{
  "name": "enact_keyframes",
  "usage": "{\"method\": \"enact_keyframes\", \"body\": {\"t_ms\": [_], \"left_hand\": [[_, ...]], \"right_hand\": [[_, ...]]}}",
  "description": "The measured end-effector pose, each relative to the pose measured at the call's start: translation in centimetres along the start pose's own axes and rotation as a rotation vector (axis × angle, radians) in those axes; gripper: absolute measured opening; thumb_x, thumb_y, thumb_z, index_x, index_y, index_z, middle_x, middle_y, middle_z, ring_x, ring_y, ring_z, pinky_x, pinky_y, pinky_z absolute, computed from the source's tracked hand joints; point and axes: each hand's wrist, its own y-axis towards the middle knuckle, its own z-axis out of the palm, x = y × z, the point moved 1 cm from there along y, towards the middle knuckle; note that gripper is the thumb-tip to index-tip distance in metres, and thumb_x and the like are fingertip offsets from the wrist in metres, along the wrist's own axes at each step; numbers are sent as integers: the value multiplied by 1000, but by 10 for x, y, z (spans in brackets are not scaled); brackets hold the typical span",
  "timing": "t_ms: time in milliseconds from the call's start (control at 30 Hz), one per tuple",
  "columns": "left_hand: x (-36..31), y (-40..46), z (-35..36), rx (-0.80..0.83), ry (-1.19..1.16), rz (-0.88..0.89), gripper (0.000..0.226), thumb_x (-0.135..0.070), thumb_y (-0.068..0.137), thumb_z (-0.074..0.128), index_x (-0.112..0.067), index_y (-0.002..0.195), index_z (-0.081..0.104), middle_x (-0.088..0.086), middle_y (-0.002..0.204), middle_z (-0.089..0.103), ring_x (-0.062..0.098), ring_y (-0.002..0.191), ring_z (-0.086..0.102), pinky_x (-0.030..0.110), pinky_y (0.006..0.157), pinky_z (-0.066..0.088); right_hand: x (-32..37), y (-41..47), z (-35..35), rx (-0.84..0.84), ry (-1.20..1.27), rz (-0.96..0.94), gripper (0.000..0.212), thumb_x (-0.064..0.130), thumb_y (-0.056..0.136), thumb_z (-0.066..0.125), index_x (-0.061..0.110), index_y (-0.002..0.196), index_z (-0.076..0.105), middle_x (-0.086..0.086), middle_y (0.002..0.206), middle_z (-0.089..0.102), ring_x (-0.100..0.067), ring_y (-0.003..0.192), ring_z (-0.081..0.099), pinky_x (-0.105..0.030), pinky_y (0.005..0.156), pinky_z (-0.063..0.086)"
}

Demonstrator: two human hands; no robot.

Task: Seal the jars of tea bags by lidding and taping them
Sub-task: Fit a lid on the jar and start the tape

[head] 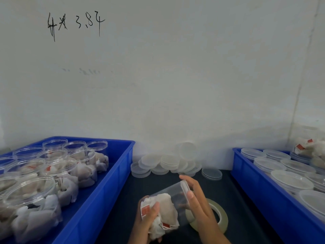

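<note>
A clear jar of tea bags point(167, 206) lies tilted on its side over the dark table, its mouth pointing up and right. My left hand point(149, 221) grips its base end, fingers curled round it. A translucent lid point(186, 189) sits on the jar's mouth, and my right hand point(197, 199) holds it there with thumb and fingers at its rim. A roll of clear tape point(219, 213) lies flat on the table just behind and right of my right hand, partly hidden by it.
A blue bin point(112, 184) on the left holds several open jars of tea bags point(58, 175). Loose lids point(168, 162) are piled against the wall at centre. A second blue bin point(260, 196) on the right holds lidded jars point(290, 178).
</note>
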Motion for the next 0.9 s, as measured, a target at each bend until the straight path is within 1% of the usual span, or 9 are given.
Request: {"method": "enact_keyframes", "body": {"t_ms": [100, 200, 300, 367, 467, 567, 667, 800, 900], "left_hand": [[3, -3, -3, 110, -5, 93, 21, -14, 84, 63, -20, 102, 54, 7, 95, 64, 19, 79, 66, 22, 54, 53], [1, -2, -1, 83, -21, 99, 20, -9, 84, 64, -19, 97, 52, 8, 90, 61, 22, 73, 63, 18, 45, 51], [1, 3, 1, 4, 71, 94, 26, -10, 89, 63, -17, 106, 45, 3, 86, 54, 17, 74, 53, 16, 40, 46], [0, 5, 1, 4, 117, 101, 32, -13, 85, 67, -17, 106, 43, 2, 86, 53, 16, 75, 53, 23, 50, 45], [1, 6, -2, 123, 64, 104, 40, -25, 69, 68, -22, 104, 51, 11, 104, 62, 30, 92, 64, 32, 64, 51], [9, 6, -8, 142, -14, 49, 36, -29, 70, 65, -28, 104, 51, 15, 106, 64, 34, 81, 69, 31, 47, 52], [9, 6, -8, 189, 7, 53, 49, -37, 69, 64, -29, 114, 49, 18, 111, 64, 31, 77, 72, 31, 46, 51], [8, 5, -7, 162, 68, 82, 68, -39, 62, 66, -27, 126, 45, 16, 119, 61, 36, 93, 68, 32, 50, 52], [8, 4, -7, 157, 94, 94, 64, -39, 62, 67, -27, 122, 48, 15, 115, 63, 34, 88, 70, 30, 48, 51]], "right_hand": [[-2, 3, 0, -1, -9, 43, 31, 57, 86, 38, 57, 115, 46, 17, 123, 53, -13, 118, 55, -47, 96, 50], [-2, 5, 0, -18, -24, 50, 27, 59, 86, 33, 58, 109, 47, 29, 104, 55, -2, 105, 58, -44, 89, 54], [1, 8, 0, -31, -20, 70, 22, 60, 92, 31, 56, 103, 49, 25, 97, 58, -2, 97, 60, -44, 84, 55], [2, 9, 1, -43, -16, 76, 22, 59, 89, 31, 57, 101, 50, 26, 94, 58, -2, 94, 61, -44, 81, 56], [1, 10, 3, -86, -9, 78, 20, 63, 91, 36, 56, 100, 51, 20, 101, 60, -6, 97, 61, -45, 84, 56], [-2, 10, 3, -91, 52, 100, 25, 64, 87, 46, 52, 108, 54, 13, 113, 59, -10, 108, 59, -45, 94, 52], [-4, 9, 5, -54, 64, 100, 43, 68, 81, 49, 50, 120, 49, 23, 119, 56, -4, 115, 55, -39, 101, 47], [-5, 9, 5, -115, 60, 78, 27, 51, 90, 47, 39, 113, 56, 3, 110, 62, -18, 105, 62, -51, 92, 51], [-5, 11, 5, -125, 25, 78, 18, 53, 89, 45, 46, 101, 56, 13, 98, 62, -9, 94, 62, -47, 88, 54]]}}
